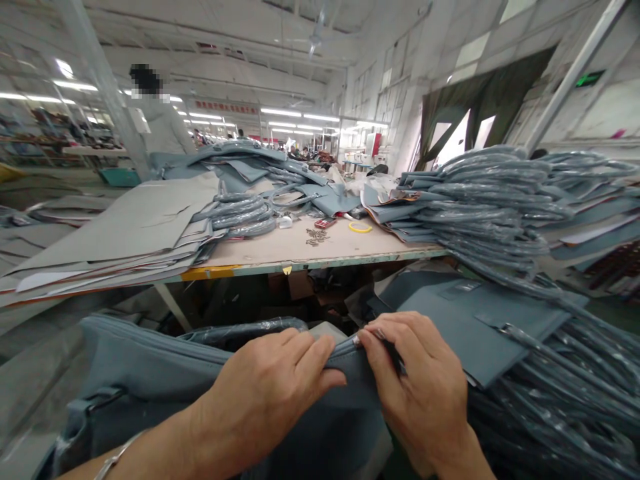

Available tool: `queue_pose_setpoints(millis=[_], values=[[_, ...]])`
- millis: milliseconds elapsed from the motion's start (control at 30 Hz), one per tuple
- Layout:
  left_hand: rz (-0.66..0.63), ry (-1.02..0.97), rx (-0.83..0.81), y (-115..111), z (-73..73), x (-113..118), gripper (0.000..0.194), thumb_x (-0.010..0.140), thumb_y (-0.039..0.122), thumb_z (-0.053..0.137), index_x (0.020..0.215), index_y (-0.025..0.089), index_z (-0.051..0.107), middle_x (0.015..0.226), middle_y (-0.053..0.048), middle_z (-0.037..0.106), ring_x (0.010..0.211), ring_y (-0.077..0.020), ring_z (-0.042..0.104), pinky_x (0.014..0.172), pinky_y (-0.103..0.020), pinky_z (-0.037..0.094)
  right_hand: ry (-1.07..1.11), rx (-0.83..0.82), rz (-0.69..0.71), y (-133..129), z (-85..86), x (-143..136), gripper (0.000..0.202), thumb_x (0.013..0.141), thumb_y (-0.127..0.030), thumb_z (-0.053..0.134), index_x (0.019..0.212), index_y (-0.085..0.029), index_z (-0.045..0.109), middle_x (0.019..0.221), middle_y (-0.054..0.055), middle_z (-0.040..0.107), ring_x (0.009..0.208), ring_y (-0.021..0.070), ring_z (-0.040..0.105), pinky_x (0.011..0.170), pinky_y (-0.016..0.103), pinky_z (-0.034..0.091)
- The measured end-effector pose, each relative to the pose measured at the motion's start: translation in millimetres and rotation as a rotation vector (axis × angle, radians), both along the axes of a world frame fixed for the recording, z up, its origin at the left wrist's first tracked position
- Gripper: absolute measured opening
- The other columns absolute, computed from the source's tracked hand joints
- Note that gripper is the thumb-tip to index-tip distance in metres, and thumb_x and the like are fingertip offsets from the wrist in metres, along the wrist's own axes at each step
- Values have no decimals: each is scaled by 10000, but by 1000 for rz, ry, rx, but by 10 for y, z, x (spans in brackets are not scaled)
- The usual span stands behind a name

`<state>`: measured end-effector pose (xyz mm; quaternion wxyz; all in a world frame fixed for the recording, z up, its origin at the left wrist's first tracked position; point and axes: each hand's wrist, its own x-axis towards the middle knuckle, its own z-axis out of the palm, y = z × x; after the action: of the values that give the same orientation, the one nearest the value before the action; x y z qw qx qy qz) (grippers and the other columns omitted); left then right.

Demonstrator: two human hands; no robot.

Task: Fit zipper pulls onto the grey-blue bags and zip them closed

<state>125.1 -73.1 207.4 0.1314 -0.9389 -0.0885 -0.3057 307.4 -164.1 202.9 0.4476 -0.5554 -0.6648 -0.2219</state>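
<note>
A blue-grey handbag (150, 373) is spread across the front of the view, with its zipped top edge running from left to right. My left hand (273, 380) grips that top edge near the middle, thumb on the near side. Just to its right, my right hand (417, 380) pinches a small shiny metal piece at the edge, seemingly the zipper pull (357, 340); the fingers partly hide it. Behind the left hand shows a plastic-wrapped handle (250, 328). What lies inside the bag is mostly hidden.
A worktable (280, 250) stands ahead, holding small metal parts (316, 236), a yellow ring (360, 227) and stacked grey panels (125, 213). Plastic-wrapped handles (490, 200) pile up at right, above more bag pieces (480, 320). A person (163, 123) stands at the back left.
</note>
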Motion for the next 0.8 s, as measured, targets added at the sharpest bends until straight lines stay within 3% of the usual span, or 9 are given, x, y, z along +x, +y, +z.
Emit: queue_pose_setpoints(millis=[267,367,533,600,700,800], values=[[9,-40,-20,11,160,-60,197,1032,301,391,1093,158,511,799,-1,618,647,-179,596,526,-332,475,-26,112,-141,15,94,-23,76,975,-195,566,901,-188,583,864,28,637,819,175,594,759,289,428],[51,-42,-56,17,185,-59,170,1027,284,402,1015,172,529,774,4,602,640,-182,587,526,-337,461,36,48,-138,-14,190,-101,97,983,-231,554,898,-202,592,837,5,648,754,154,609,715,248,453],[83,-108,-67,43,187,-35,129,1007,259,440,989,175,536,764,7,582,646,-198,573,540,-349,465,84,-120,-24,-14,413,-217,89,976,-214,558,918,-226,625,822,-45,658,709,103,622,700,173,468],[79,-137,-53,57,181,-41,122,1004,248,449,1000,167,540,764,5,578,647,-196,567,546,-342,463,198,-159,38,35,473,-221,104,961,-212,575,876,-230,633,791,-61,644,681,81,605,658,143,457],[88,-154,-63,75,164,-74,118,1002,244,453,984,171,545,751,8,563,642,-190,556,552,-332,452,458,-210,182,120,473,-197,134,928,-231,610,801,-220,650,717,-62,622,611,69,576,556,111,440],[91,-157,-83,84,143,-118,133,1009,245,439,973,178,548,749,10,558,639,-184,550,549,-323,434,690,-255,302,156,374,-177,61,878,-261,674,844,-211,671,717,-43,635,592,80,578,513,107,441]])
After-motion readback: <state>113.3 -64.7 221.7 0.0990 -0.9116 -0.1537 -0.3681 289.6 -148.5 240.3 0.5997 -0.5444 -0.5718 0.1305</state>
